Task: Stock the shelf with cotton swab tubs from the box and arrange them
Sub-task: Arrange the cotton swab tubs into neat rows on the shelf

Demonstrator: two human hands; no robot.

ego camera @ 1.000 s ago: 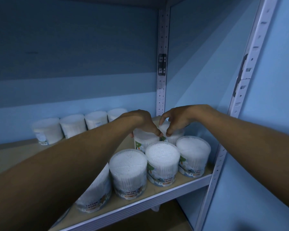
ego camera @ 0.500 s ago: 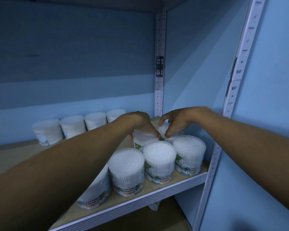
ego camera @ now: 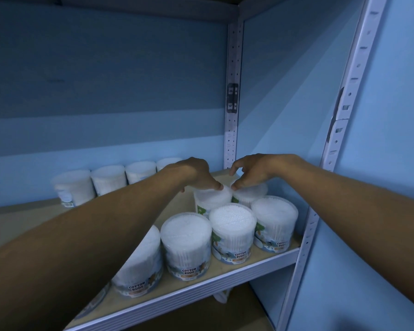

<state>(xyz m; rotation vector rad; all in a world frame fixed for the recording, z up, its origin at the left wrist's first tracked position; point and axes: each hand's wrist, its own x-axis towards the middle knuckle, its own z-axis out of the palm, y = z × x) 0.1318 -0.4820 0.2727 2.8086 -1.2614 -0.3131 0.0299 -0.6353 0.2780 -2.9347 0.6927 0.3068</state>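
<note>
gripping two second-row tubs, left hand and right hand.

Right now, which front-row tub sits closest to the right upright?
The rightmost front-row tub, beside the right upright; the other front tubs stand further left along the shelf edge.

The cotton swab tubs were clear plastic packed white with swabs, their labels carrying dark "COTTON BUDS" lettering, a green tree motif and an orange strip along the bottom. The back-row tubs looked plain white from where I stood. The shelf board was pale tan wood with a ribbed white front edge. The uprights were white metal dotted with small holes. The wall was blue, banded darker above and lighter below.
</note>
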